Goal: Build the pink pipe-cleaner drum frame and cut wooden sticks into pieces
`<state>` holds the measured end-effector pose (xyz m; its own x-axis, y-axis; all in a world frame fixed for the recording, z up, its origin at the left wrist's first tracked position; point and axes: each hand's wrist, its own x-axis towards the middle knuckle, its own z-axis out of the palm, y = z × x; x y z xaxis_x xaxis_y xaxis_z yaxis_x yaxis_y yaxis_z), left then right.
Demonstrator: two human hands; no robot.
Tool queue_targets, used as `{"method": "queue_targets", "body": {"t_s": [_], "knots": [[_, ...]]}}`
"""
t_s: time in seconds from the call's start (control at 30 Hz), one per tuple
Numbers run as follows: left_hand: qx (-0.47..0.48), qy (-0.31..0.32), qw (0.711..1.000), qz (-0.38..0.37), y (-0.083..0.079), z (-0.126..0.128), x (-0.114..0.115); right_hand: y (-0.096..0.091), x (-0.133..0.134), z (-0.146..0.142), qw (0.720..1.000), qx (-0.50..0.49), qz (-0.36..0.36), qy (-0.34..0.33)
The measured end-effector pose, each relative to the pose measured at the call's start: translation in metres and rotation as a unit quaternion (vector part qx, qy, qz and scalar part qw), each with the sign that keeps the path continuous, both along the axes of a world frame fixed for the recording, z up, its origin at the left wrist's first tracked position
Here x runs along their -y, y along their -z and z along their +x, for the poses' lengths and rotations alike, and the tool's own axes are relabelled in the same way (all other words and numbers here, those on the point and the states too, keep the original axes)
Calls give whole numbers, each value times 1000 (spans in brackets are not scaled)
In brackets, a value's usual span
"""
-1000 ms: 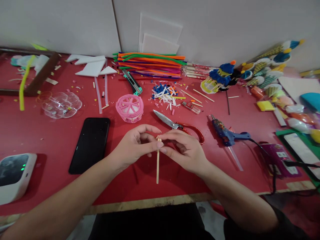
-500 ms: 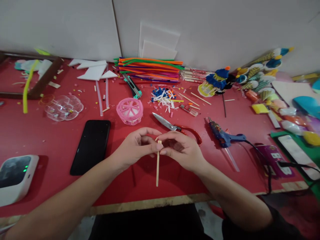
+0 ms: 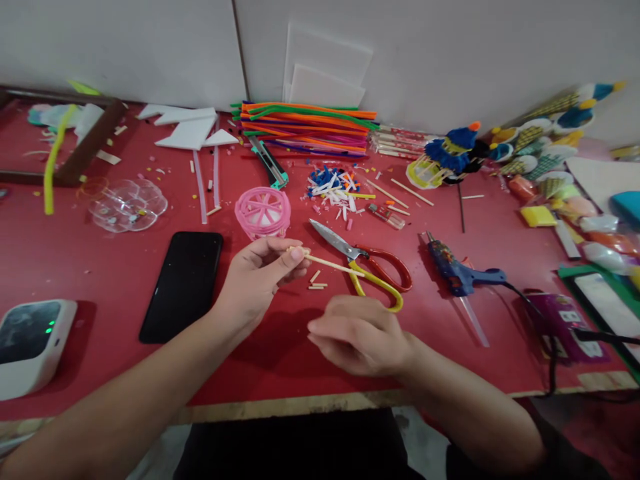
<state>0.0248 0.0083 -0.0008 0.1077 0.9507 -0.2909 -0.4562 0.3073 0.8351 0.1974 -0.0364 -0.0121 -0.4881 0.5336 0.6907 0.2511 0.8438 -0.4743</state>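
My left hand [image 3: 260, 273] pinches a thin wooden stick [image 3: 330, 263] between thumb and fingers. The stick points right over the scissors, and a short piece appears to lie against its held end. My right hand [image 3: 357, 337] hovers apart from it, nearer the table's front edge, with fingers curled in and slightly blurred; what they hold, if anything, is hidden. Between the hands lie several short cut stick pieces [image 3: 317, 287] on the red table [image 3: 280, 373]. Scissors [image 3: 377, 267] with one red and one yellow handle lie just beyond my right hand.
A pink wheel-shaped piece [image 3: 263, 211] and a black phone [image 3: 183, 287] lie near my left hand. To the right are a blue glue gun [image 3: 453, 270] and a purple box [image 3: 565, 327] with cables. Pipe cleaners [image 3: 305, 130] and a box cutter [image 3: 269, 163] lie toward the wall.
My hands have separated: the right has let go of the stick and drawn back toward me. The stick has turned from pointing at me to pointing right. The short pieces and yellow handle are uncovered.
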Motion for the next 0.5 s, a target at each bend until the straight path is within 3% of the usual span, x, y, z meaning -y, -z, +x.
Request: {"method": "queue_targets", "body": {"t_s": [0.13, 0.27, 0.37, 0.5], "knots": [[31, 46, 998, -20, -7, 1, 5, 6, -2, -11, 981, -19, -188, 35], [17, 92, 996, 5, -7, 3, 10, 3, -6, -11, 905, -190, -367, 103], [20, 93, 995, 20, -1, 3, 12, 0, -10, -9, 855, -269, -425, 131], [40, 141, 989, 14, 4, 4, 13, -1, -12, -9, 831, -324, -442, 95]]}}
